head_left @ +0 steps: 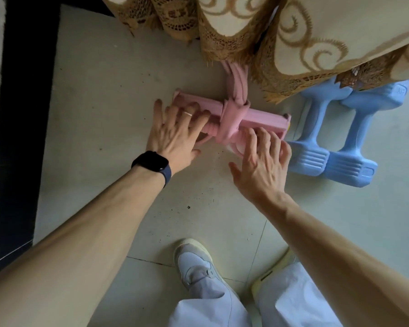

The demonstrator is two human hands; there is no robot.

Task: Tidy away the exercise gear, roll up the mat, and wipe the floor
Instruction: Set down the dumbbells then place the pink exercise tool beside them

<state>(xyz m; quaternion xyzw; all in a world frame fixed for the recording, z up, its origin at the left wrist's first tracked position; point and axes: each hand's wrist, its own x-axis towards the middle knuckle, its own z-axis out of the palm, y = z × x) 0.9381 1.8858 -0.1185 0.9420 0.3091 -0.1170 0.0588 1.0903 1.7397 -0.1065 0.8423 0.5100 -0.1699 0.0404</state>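
A pink pedal resistance puller (262,118) lies flat on the pale tiled floor (99,119), its pink tubes (237,83) running back under a curtain. My left hand (175,135), with a dark watch at the wrist, rests spread over the puller's left end. The fingertips of my right hand (262,161) touch its near right edge, fingers apart. Neither hand is closed around it. Two light blue dumbbells (335,147) lie side by side on the floor just right of the puller, their far ends under the curtain.
A cream curtain with brown lace trim (281,38) hangs over the far side. A dark strip (26,114) runs along the left wall. Dark specks of dirt (189,206) dot the floor. My shoes (198,263) and pale trousers are at the bottom.
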